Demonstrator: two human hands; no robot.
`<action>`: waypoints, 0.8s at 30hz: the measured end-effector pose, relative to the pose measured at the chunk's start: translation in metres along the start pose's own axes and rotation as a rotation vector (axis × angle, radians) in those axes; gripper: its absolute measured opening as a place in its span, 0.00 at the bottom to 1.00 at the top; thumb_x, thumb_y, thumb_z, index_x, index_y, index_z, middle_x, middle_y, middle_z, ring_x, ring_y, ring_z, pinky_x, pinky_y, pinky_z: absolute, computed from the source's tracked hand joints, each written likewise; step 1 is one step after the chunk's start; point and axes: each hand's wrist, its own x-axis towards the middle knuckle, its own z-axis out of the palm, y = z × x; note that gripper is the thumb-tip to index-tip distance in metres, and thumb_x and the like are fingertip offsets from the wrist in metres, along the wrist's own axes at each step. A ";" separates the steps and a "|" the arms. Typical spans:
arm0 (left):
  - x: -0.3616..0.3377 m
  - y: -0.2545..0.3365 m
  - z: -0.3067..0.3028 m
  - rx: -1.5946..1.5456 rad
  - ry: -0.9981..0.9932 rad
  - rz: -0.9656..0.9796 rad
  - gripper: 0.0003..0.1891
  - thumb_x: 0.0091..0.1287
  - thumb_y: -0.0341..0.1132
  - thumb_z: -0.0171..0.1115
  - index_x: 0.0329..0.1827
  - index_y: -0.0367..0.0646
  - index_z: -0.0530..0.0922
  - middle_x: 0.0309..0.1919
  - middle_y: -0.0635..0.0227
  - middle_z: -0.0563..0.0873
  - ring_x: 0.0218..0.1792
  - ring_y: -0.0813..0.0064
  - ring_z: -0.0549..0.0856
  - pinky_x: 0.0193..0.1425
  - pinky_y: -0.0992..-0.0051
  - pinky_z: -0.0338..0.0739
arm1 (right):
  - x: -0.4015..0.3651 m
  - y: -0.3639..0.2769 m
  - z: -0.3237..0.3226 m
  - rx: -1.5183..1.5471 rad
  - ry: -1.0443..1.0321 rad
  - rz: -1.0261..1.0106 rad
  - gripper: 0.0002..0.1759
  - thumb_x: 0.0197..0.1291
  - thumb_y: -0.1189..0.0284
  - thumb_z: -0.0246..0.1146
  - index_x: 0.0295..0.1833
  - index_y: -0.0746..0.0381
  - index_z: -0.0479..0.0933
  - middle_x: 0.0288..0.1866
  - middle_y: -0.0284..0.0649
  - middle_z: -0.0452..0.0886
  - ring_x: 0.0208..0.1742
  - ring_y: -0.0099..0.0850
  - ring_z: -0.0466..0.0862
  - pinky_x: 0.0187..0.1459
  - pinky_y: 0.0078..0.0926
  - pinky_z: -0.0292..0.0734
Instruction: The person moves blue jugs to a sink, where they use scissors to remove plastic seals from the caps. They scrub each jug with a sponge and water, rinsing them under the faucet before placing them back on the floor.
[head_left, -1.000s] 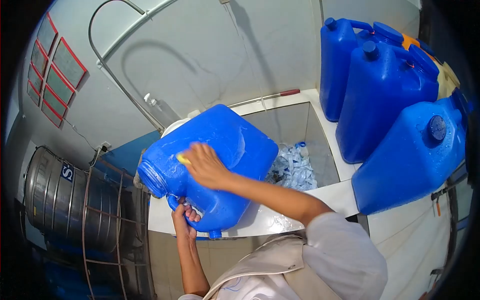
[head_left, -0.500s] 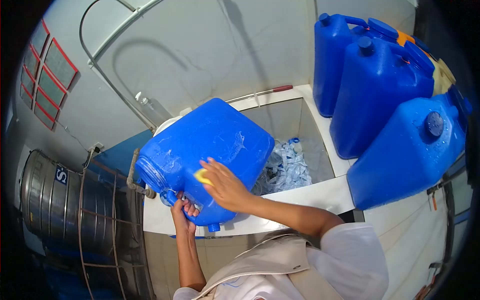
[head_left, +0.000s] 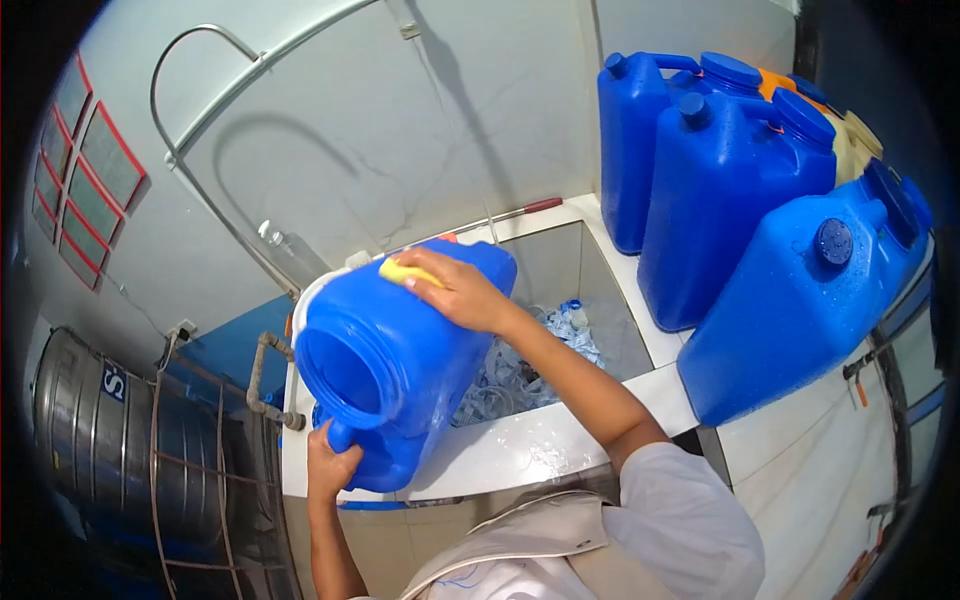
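Note:
A large blue water jug (head_left: 430, 340) lies tilted on the white counter's edge, its wide uncapped mouth facing the lower left. My left hand (head_left: 330, 462) is closed around the jug's handle (head_left: 342, 436), just below the mouth. A yellow sponge (head_left: 405, 272) is in my right hand (head_left: 455, 290), pressed against the upper side of the jug. The fingers of that hand bend over the sponge. Part of the handle is hidden by my left hand.
Several capped blue jugs (head_left: 740, 200) stand on the right. Behind my jug, a basin (head_left: 625, 300) holds many clear plastic pieces (head_left: 530, 360). A clear pump bottle (head_left: 290, 250) stands by the wall. A steel tank (head_left: 130, 420) and metal frame (head_left: 155, 470) are at left.
The jug has rolled so its open mouth now faces me more. My right hand with the sponge has moved up from the jug's broad face to its upper side.

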 end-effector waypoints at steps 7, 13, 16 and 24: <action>-0.002 0.000 0.009 0.448 -0.096 0.340 0.27 0.39 0.31 0.66 0.48 0.38 0.79 0.27 0.52 0.84 0.27 0.56 0.85 0.34 0.68 0.78 | -0.022 0.171 -0.015 0.051 0.162 0.325 0.17 0.68 0.64 0.50 0.54 0.65 0.70 0.50 0.38 0.73 0.55 0.29 0.71 0.57 0.26 0.65; 0.016 -0.004 0.018 0.496 -0.089 0.433 0.28 0.40 0.32 0.67 0.51 0.46 0.80 0.30 0.55 0.85 0.29 0.58 0.86 0.35 0.68 0.80 | -0.021 0.209 -0.023 0.028 0.193 0.358 0.16 0.68 0.62 0.48 0.44 0.64 0.72 0.33 0.50 0.79 0.39 0.46 0.80 0.43 0.40 0.73; 0.032 0.015 0.029 0.578 -0.081 0.353 0.25 0.40 0.32 0.67 0.48 0.47 0.81 0.30 0.57 0.86 0.29 0.58 0.86 0.35 0.68 0.80 | -0.027 0.252 -0.044 -0.391 0.517 0.404 0.17 0.68 0.62 0.46 0.43 0.66 0.70 0.33 0.55 0.81 0.38 0.54 0.80 0.40 0.48 0.73; 0.126 -0.016 0.093 0.461 -0.008 0.195 0.18 0.44 0.32 0.64 0.42 0.41 0.81 0.27 0.53 0.84 0.27 0.57 0.85 0.31 0.66 0.77 | -0.023 0.344 -0.168 -1.414 0.244 0.575 0.26 0.62 0.59 0.55 0.57 0.69 0.67 0.59 0.57 0.70 0.60 0.52 0.71 0.58 0.51 0.65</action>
